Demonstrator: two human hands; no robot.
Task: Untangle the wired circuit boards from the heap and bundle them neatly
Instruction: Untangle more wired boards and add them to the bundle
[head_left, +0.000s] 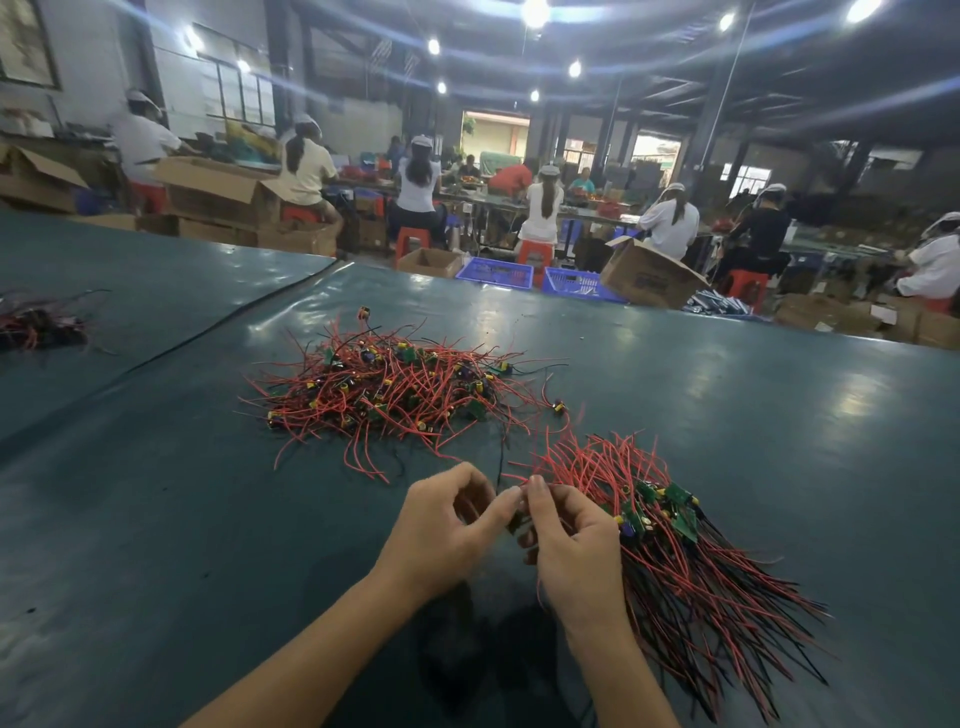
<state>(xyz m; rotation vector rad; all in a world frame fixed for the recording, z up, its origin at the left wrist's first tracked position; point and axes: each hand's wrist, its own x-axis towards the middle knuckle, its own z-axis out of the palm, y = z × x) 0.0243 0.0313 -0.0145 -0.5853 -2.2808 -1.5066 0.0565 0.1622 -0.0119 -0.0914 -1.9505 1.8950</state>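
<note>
Pinching board (515, 521); bundle (691, 571) trails wires near-right.

There is a big table (779, 415) with a shiny dark green cover. A dark line (234, 317) runs across the cover on the left. In the middle lies a messy heap (395, 395) of little green boards with red and black wires, all tangled up. Near it on the right lies a neat bundle (675, 561), boards side by side, wires spread out like a broom. Far off on the left sits a small pile (36, 322) of wires.
</note>
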